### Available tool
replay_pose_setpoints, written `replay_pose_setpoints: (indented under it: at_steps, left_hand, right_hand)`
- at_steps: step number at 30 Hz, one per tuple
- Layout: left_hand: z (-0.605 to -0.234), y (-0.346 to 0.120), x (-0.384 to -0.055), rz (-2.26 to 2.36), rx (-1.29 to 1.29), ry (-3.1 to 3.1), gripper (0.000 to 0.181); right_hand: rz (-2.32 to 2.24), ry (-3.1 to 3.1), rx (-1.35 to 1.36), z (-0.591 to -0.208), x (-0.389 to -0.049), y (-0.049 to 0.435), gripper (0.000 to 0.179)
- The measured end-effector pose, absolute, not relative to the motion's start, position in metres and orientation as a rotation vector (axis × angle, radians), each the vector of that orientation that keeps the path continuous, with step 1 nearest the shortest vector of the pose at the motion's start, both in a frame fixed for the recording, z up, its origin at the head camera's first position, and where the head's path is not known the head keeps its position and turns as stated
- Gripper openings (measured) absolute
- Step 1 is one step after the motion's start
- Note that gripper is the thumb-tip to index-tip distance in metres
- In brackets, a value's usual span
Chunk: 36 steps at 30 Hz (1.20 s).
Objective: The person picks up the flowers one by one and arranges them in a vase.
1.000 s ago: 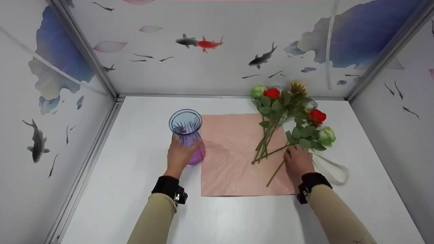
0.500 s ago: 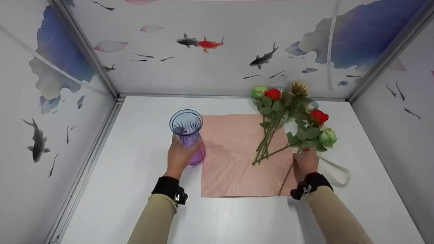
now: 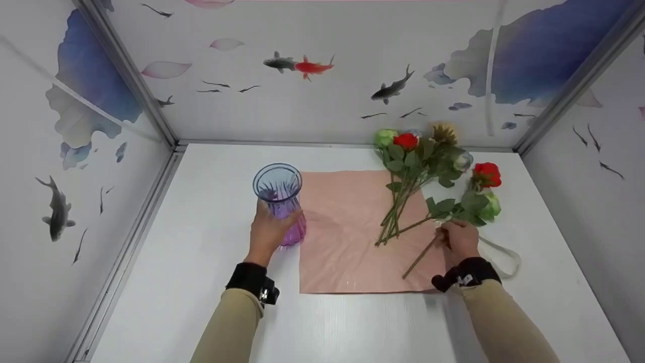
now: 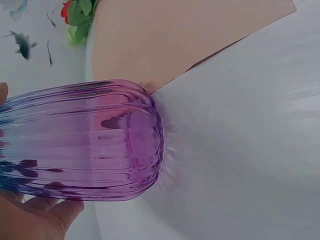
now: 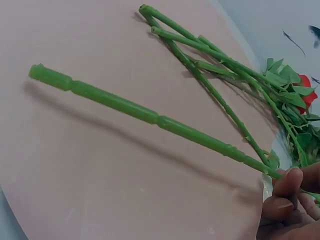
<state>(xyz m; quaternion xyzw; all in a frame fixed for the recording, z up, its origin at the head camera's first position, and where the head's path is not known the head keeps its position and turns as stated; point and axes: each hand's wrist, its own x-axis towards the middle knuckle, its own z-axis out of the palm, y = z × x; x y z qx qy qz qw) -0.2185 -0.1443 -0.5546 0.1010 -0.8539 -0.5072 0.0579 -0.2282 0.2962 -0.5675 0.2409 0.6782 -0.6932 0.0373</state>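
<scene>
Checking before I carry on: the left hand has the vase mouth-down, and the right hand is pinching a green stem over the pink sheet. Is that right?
Not quite: the vase is mouth-up, as the head view shows, its blue rim above the left hand. The right hand does pinch a green stem over the pink sheet.

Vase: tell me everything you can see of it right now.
The vase is see-through and ribbed, glass-like, fading from blue at the top to pinkish purple at the base. Its round mouth flares above a narrower neck. It holds no flowers and stands roughly upright beside the left edge of the pink sheet. The left hand grips it below the mouth. Its base looks set on the table, though I cannot confirm contact.
</scene>
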Motion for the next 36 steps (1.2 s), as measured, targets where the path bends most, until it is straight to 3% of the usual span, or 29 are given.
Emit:
replay_pose_setpoints:
  at_steps: [5,19,36]
  left_hand:
    - [-0.555,-0.145,-0.219,-1.546,0.309,-2.584,0.106]
    - [-0.554,-0.143,-0.219,-1.567,0.338,-2.603,0.107]
    - [-0.555,-0.145,-0.218,-1.563,0.296,-2.575,0.107]
  right_hand:
    - [-2.303,1.940,0.720,-0.551,-0.222,0.288,0.010]
    - [-2.608,1.695,0.356,-0.533,-0.224,0.269,0.020]
    - [-2.860,1.423,0.020,-0.500,-0.233,0.235,0.017]
